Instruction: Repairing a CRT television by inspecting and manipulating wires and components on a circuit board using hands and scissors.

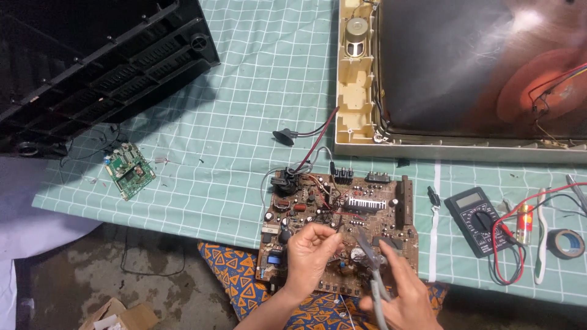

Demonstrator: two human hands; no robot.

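A brown circuit board [367, 214] crowded with components lies at the table's near edge, partly over my lap. My left hand [309, 253] rests on the board's lower middle, fingers pinched around a small component I cannot make out. My right hand [397, 287] grips grey-handled pliers [370, 253], whose jaws point up-left toward the board near the left fingers. Red and black wires run from the board up to a black suction-cup cap [283, 137].
An open television chassis with its tube [465, 67] fills the upper right. A black rear cover [92, 61] lies upper left. A small green circuit board [128, 170], a multimeter [480, 220] with red leads and a black tape roll [567, 242] sit on the checked cloth.
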